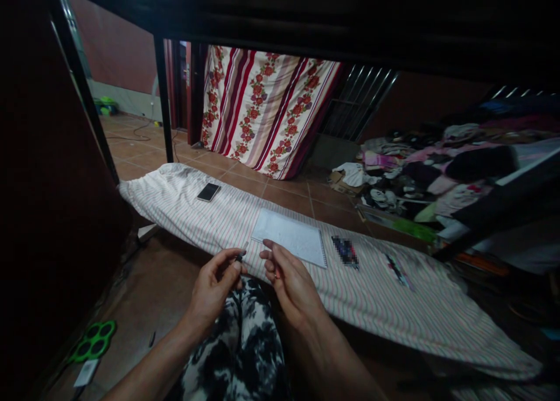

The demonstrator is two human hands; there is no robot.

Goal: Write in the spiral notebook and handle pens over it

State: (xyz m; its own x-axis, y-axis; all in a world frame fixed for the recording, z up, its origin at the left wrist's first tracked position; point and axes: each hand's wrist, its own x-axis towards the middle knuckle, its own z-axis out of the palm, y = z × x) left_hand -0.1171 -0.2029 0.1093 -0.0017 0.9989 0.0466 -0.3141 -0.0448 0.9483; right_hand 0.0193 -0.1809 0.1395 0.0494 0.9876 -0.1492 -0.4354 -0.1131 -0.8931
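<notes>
My left hand pinches a small dark object with a pale grey tip between thumb and fingers; its kind is too small to make out. Close beside it, my right hand has its fingers curled. A speck of red-orange shows at those fingers, but what they hold is hidden. Both hands are above my lap, at the near edge of a striped cloth. Just beyond them lies a spiral notepad, open at a pale page with faint marks.
The striped cloth covers a long, low surface. On it lie a dark phone, a blurred dark item and some thin pen-like things. A dark frame hangs overhead. Clothes are heaped at right; a green-rimmed object lies at lower left.
</notes>
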